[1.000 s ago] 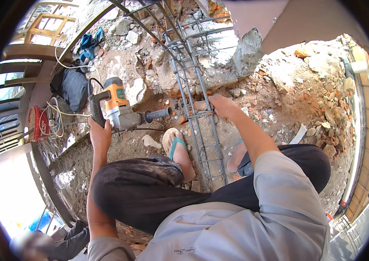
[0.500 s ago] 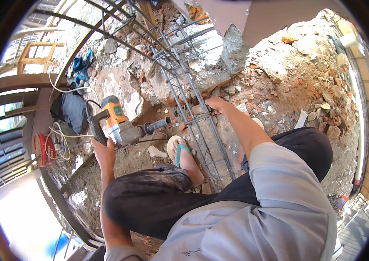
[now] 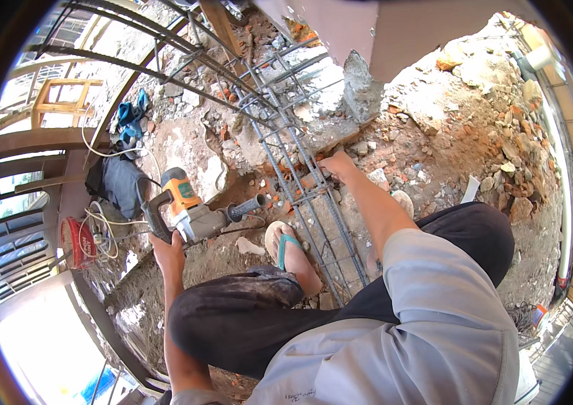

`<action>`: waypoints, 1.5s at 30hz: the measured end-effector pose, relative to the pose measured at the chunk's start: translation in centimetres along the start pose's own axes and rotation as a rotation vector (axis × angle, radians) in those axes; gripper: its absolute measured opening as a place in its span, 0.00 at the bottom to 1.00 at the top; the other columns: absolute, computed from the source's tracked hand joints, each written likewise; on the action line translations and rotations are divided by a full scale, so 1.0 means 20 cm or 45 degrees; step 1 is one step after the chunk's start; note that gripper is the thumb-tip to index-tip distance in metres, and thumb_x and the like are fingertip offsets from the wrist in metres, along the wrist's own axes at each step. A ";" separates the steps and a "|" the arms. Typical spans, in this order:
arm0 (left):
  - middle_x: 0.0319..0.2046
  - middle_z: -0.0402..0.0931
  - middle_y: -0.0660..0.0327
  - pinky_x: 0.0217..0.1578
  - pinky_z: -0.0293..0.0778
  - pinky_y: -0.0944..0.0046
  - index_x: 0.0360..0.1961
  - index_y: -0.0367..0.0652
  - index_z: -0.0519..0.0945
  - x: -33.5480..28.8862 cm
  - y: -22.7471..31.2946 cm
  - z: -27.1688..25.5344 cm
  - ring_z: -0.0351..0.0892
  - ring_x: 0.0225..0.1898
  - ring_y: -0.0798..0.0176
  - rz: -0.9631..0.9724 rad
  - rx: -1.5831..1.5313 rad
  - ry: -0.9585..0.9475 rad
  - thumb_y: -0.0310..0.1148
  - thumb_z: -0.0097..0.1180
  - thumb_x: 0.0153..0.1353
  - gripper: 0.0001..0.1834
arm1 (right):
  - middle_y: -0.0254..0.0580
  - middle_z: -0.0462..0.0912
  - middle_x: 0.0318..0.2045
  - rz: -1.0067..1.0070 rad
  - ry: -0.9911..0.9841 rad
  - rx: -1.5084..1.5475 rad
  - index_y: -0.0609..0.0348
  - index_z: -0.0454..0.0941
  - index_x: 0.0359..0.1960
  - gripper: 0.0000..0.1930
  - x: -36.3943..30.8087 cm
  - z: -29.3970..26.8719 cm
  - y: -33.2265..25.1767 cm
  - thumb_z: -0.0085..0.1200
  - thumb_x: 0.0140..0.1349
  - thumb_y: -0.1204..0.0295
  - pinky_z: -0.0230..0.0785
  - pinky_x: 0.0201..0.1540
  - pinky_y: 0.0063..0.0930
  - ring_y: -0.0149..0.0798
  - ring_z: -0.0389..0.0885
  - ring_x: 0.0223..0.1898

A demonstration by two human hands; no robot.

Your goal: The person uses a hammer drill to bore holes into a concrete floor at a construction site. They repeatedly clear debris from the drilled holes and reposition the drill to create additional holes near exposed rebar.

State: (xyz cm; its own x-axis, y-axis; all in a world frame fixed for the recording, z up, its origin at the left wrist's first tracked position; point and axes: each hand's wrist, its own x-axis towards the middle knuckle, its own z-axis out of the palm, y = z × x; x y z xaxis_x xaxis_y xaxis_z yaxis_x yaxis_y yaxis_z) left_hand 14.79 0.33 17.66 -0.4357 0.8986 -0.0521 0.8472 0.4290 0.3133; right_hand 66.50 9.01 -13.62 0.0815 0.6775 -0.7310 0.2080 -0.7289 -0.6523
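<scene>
My left hand (image 3: 167, 247) is closed round the rear handle of an orange and grey rotary hammer (image 3: 185, 197). The tool lies on its side over the rubble, its black ribbed side handle (image 3: 246, 208) pointing right. My right hand (image 3: 340, 166) reaches to the right side of a long rebar cage (image 3: 285, 150). Its fingers are curled at a reddish-brown lump (image 3: 311, 179), partly behind the bars. Whether they grip that lump is hard to make out.
Between my sandalled feet (image 3: 286, 246) runs the rebar cage. A dark bag (image 3: 119, 185) and a red bucket (image 3: 78, 241) with pale cable stand at left. A broken concrete column (image 3: 362, 84) hangs above. Brick rubble (image 3: 502, 155) and a white pipe (image 3: 563, 223) lie right.
The whole view has shifted slightly, so the hammer and bucket appear lower and further right. Both hands keep about the same places relative to the hammer and rebar cage.
</scene>
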 end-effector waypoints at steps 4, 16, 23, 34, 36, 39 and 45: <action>0.41 0.92 0.40 0.52 0.85 0.46 0.81 0.17 0.58 0.00 -0.04 0.01 0.95 0.45 0.41 -0.053 -0.077 -0.009 0.40 0.73 0.73 0.50 | 0.45 0.91 0.31 0.169 -0.067 -0.115 0.63 0.88 0.35 0.22 -0.04 0.00 0.03 0.78 0.68 0.53 0.78 0.28 0.40 0.41 0.88 0.26; 0.39 0.92 0.40 0.50 0.84 0.44 0.78 0.19 0.61 -0.02 -0.01 0.00 0.94 0.43 0.38 -0.034 -0.044 0.019 0.40 0.71 0.76 0.45 | 0.48 0.91 0.33 0.345 -0.107 -0.035 0.58 0.94 0.46 0.19 -0.02 -0.03 -0.01 0.74 0.68 0.54 0.77 0.27 0.36 0.39 0.86 0.27; 0.37 0.92 0.44 0.45 0.86 0.48 0.76 0.22 0.62 -0.02 0.02 0.00 0.96 0.39 0.46 -0.048 -0.104 0.005 0.36 0.70 0.76 0.41 | 0.52 0.97 0.51 0.134 -0.303 -0.193 0.47 0.90 0.65 0.22 0.01 -0.08 -0.04 0.51 0.80 0.58 0.89 0.46 0.45 0.44 0.96 0.41; 0.35 0.92 0.51 0.42 0.85 0.56 0.81 0.19 0.56 0.03 0.00 -0.01 0.94 0.36 0.56 -0.021 -0.070 -0.045 0.34 0.68 0.78 0.45 | 0.43 0.84 0.62 -0.690 -0.178 -1.184 0.38 0.89 0.68 0.23 -0.11 -0.13 -0.04 0.64 0.73 0.75 0.85 0.64 0.52 0.55 0.89 0.64; 0.35 0.92 0.52 0.42 0.85 0.56 0.83 0.19 0.54 0.05 0.00 -0.01 0.94 0.36 0.56 -0.066 -0.067 -0.030 0.34 0.68 0.78 0.47 | 0.45 0.85 0.63 -0.652 -0.205 -1.240 0.43 0.89 0.66 0.21 -0.13 -0.12 -0.08 0.63 0.73 0.76 0.86 0.65 0.52 0.55 0.90 0.64; 0.35 0.92 0.51 0.42 0.85 0.56 0.80 0.21 0.59 0.05 -0.01 -0.01 0.94 0.36 0.56 -0.041 -0.138 -0.035 0.34 0.69 0.78 0.42 | 0.45 0.85 0.63 -0.674 -0.254 -1.389 0.51 0.89 0.63 0.18 -0.15 -0.12 -0.10 0.65 0.73 0.73 0.86 0.63 0.51 0.56 0.91 0.63; 0.36 0.92 0.50 0.44 0.85 0.55 0.71 0.27 0.65 0.01 -0.07 -0.01 0.93 0.37 0.54 -0.014 -0.211 -0.030 0.34 0.69 0.77 0.33 | 0.42 0.85 0.61 -0.765 -0.190 -1.350 0.49 0.89 0.63 0.20 -0.13 -0.14 -0.05 0.70 0.70 0.67 0.87 0.62 0.51 0.51 0.91 0.64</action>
State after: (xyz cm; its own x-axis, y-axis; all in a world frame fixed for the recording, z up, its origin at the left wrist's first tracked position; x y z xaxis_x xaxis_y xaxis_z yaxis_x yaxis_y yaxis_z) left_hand 13.55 -0.10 17.38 -0.4355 0.8968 -0.0781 0.7800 0.4193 0.4646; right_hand 68.85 8.27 -10.36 -0.3983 0.8094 -0.4315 0.8695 0.1834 -0.4587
